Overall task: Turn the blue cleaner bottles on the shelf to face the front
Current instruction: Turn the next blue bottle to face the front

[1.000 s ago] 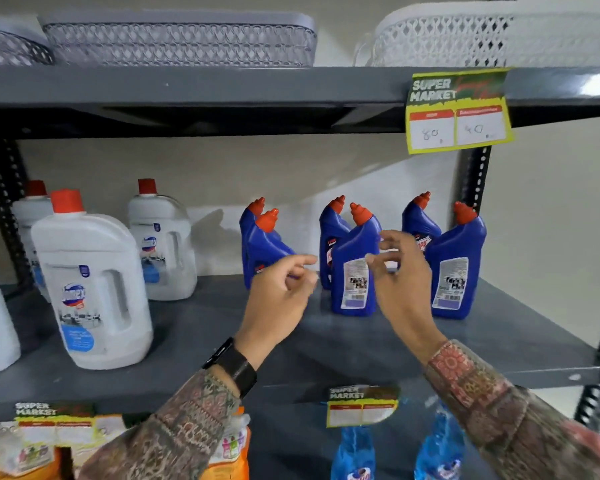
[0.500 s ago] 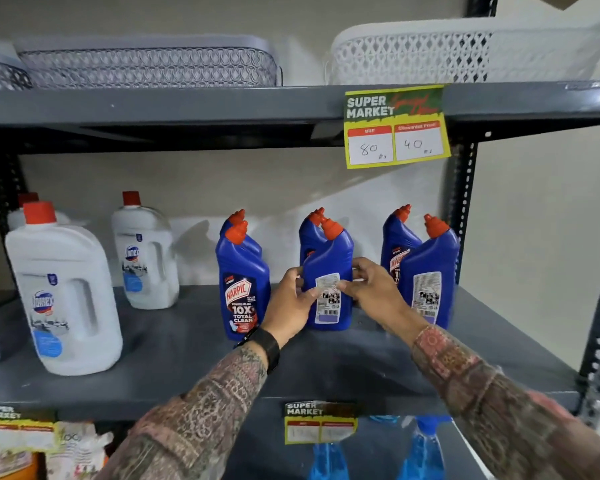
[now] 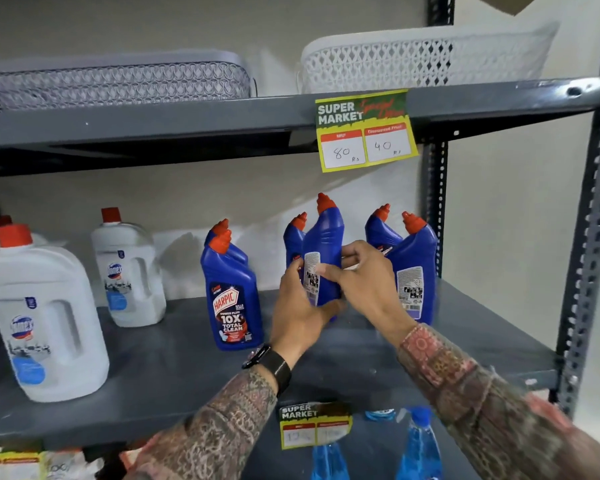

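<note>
Several blue cleaner bottles with orange-red caps stand on the grey middle shelf [image 3: 174, 368]. The left front bottle [image 3: 232, 299] shows its Harpic front label. The middle front bottle [image 3: 323, 251] is lifted off the shelf and partly rotated, its white back label angled left. My left hand [image 3: 300, 313] grips its lower left side and my right hand [image 3: 364, 282] grips its right side. The right front bottle [image 3: 414, 271] shows its back label. Behind each front bottle stands another blue bottle, mostly hidden.
Large white Domex jugs [image 3: 45, 320] with red caps stand at the shelf's left. A yellow price tag [image 3: 366, 131] hangs from the upper shelf, which carries a grey basket [image 3: 118, 81] and a white basket [image 3: 426, 55]. Blue spray bottles [image 3: 420, 441] stand on the shelf below.
Both hands closed on the middle front bottle, lifted it and began rotating it. The camera moved closer and shifted view.
</note>
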Demonstrator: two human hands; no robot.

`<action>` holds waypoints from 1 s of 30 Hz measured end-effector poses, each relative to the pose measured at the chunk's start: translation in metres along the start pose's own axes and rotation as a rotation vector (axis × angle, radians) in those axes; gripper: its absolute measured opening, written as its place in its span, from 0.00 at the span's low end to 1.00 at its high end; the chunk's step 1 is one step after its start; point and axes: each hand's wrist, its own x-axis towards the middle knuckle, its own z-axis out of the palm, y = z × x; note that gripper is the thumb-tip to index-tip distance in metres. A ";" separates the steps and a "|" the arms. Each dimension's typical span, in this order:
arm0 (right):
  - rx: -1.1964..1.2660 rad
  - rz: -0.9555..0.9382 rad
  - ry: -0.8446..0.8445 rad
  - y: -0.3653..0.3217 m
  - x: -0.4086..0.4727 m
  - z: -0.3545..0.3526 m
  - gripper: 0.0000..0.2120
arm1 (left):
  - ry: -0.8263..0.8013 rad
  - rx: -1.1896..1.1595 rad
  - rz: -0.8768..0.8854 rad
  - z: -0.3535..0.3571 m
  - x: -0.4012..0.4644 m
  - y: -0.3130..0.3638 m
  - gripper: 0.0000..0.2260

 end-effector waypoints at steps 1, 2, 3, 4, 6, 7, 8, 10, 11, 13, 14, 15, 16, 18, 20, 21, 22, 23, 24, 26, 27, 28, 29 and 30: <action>0.014 -0.026 -0.026 0.000 0.000 -0.002 0.16 | 0.006 -0.059 -0.007 -0.001 0.001 0.000 0.37; 0.080 -0.034 -0.075 0.000 0.001 -0.005 0.13 | 0.004 -0.118 -0.032 -0.003 0.002 0.000 0.37; 0.201 -0.012 -0.140 0.002 0.003 -0.009 0.10 | -0.004 -0.159 -0.060 -0.006 0.003 -0.002 0.39; 0.326 0.034 -0.209 0.005 0.005 -0.014 0.07 | -0.017 -0.191 -0.075 -0.008 0.004 -0.003 0.40; 0.432 0.131 -0.334 0.010 0.009 -0.021 0.11 | -0.071 -0.244 -0.077 -0.013 0.005 -0.003 0.40; 0.436 0.162 -0.408 0.012 0.010 -0.023 0.15 | -0.104 -0.266 -0.075 -0.015 0.005 -0.001 0.37; 0.454 0.176 -0.483 0.015 0.011 -0.024 0.17 | -0.138 -0.274 -0.074 -0.016 0.006 0.002 0.34; 0.528 0.187 -0.553 0.019 0.011 -0.021 0.18 | -0.197 -0.243 -0.080 -0.020 0.007 0.007 0.28; 0.546 0.189 -0.529 0.019 0.011 -0.020 0.18 | -0.228 -0.215 -0.081 -0.022 0.008 0.009 0.25; 0.506 0.168 -0.421 0.021 0.009 -0.017 0.20 | -0.294 -0.159 -0.098 -0.025 0.010 0.012 0.20; 0.470 0.156 -0.370 0.022 0.008 -0.014 0.20 | -0.316 -0.130 -0.106 -0.026 0.011 0.015 0.17; 0.438 0.146 -0.332 0.023 0.006 -0.011 0.21 | -0.319 -0.095 -0.105 -0.027 0.012 0.017 0.13; 0.406 0.138 -0.302 0.024 0.005 -0.008 0.21 | -0.309 -0.067 -0.094 -0.029 0.014 0.017 0.10; 0.360 0.124 -0.258 0.027 0.004 -0.006 0.21 | -0.275 -0.039 -0.071 -0.033 0.016 0.015 0.09; 0.413 0.139 -0.285 0.029 0.006 -0.010 0.18 | -0.207 -0.034 -0.057 -0.037 0.018 0.010 0.10; 0.459 0.161 -0.332 0.029 0.007 -0.012 0.18 | -0.174 -0.039 -0.047 -0.039 0.019 0.008 0.11; 0.472 0.179 -0.382 0.030 0.008 -0.015 0.19 | -0.148 -0.049 -0.041 -0.039 0.020 0.006 0.12; 0.437 0.182 -0.411 0.031 0.010 -0.015 0.20 | -0.132 -0.054 -0.044 -0.038 0.021 0.004 0.13; 0.372 0.174 -0.408 0.032 0.011 -0.015 0.20 | -0.127 -0.053 -0.053 -0.037 0.021 0.002 0.14; 0.245 0.140 -0.341 0.034 0.011 -0.011 0.22 | -0.130 -0.023 -0.064 -0.033 0.022 -0.002 0.15; 0.208 0.130 -0.307 0.036 0.011 -0.008 0.22 | -0.128 0.005 -0.060 -0.031 0.023 -0.004 0.17; 0.180 0.124 -0.281 0.038 0.010 -0.006 0.22 | -0.124 0.026 -0.056 -0.030 0.024 -0.006 0.18; 0.155 0.119 -0.263 0.040 0.009 -0.004 0.22 | -0.122 0.037 -0.057 -0.029 0.024 -0.008 0.18; 0.131 0.116 -0.250 0.042 0.008 -0.003 0.22 | -0.124 0.039 -0.063 -0.028 0.024 -0.011 0.18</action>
